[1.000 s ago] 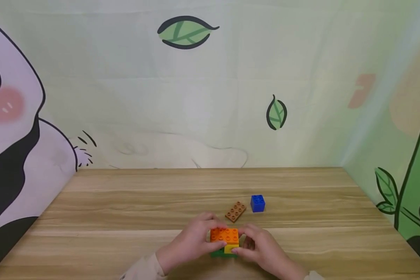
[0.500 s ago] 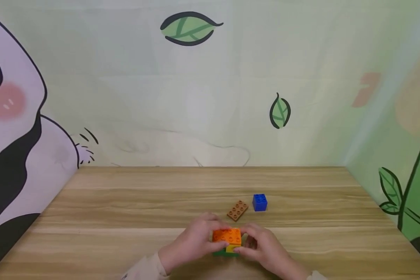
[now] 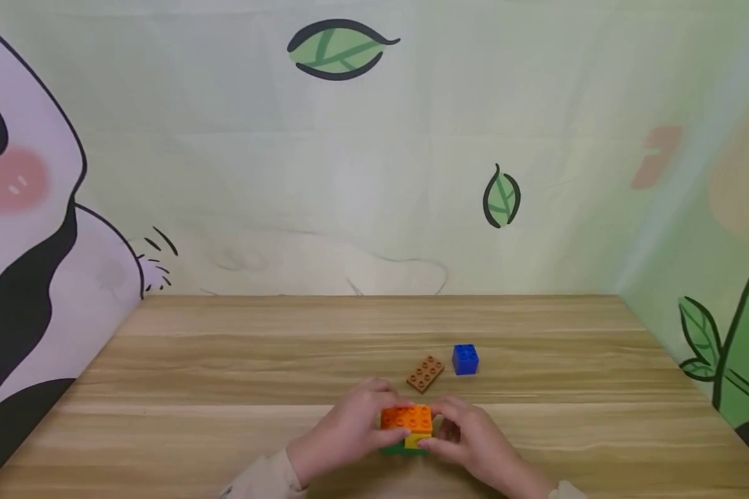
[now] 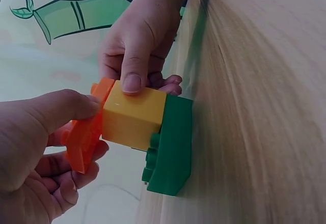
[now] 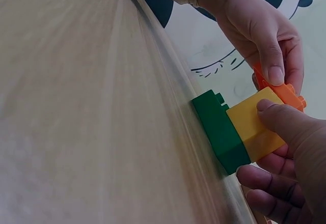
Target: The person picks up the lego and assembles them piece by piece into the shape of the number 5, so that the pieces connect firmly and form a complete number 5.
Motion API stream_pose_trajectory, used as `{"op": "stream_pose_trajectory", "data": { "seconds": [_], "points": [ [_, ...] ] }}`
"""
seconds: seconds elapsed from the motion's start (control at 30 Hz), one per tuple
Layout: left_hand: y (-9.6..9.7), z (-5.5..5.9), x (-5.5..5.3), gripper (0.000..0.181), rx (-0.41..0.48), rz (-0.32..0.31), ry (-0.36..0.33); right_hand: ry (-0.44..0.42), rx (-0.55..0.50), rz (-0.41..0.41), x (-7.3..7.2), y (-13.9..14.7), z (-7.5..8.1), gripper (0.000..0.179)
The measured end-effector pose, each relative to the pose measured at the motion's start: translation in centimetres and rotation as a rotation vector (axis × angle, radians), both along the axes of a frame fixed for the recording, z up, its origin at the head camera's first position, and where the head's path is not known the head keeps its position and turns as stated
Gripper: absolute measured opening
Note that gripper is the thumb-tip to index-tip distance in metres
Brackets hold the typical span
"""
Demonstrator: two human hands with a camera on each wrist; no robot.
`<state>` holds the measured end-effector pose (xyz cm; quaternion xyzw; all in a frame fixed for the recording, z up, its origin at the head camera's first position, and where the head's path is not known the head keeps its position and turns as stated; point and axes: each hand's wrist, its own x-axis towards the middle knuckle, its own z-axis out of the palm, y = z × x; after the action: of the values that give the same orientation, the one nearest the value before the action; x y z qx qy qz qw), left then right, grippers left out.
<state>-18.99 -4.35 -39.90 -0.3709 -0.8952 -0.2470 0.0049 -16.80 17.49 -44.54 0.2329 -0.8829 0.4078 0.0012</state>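
Three toy building bricks form a stack on the table. At the bottom lies a green brick (image 4: 173,147), with a yellow brick (image 4: 134,113) on one end of it. Over the yellow one is an orange brick (image 3: 412,418), its other end jutting out above the green studs. My left hand (image 3: 356,423) pinches the orange brick between thumb and fingers at its overhanging side. From the right, my right hand (image 3: 477,443) grips the yellow brick, thumb on its near face (image 5: 257,122). Fingers hide part of the orange brick in both wrist views.
Behind the hands, a flat brown brick (image 3: 425,374) lies at an angle on the wooden table (image 3: 237,374). A blue brick (image 3: 465,360) stands beside it to the right. A printed cloth backdrop (image 3: 374,173) rises along the table's far edge.
The head view has shifted slightly, so everything sits a little farther right in it. Both hands keep their hold on the stack, with no clear movement of the bricks.
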Motion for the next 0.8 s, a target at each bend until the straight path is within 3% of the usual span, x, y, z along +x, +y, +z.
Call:
{"op": "stream_pose_trajectory", "data": {
  "seconds": [0.3, 0.8],
  "points": [
    [0.5, 0.3, -0.1, 0.034, -0.022, 0.000, -0.013, -0.031, 0.004, -0.015, 0.0, 0.3, 0.2, 0.037],
    [0.2, -0.7, -0.4, 0.033, 0.005, 0.046, -0.044, -0.016, -0.005, 0.008, 0.0, 0.1, 0.1, 0.034]
  ]
}}
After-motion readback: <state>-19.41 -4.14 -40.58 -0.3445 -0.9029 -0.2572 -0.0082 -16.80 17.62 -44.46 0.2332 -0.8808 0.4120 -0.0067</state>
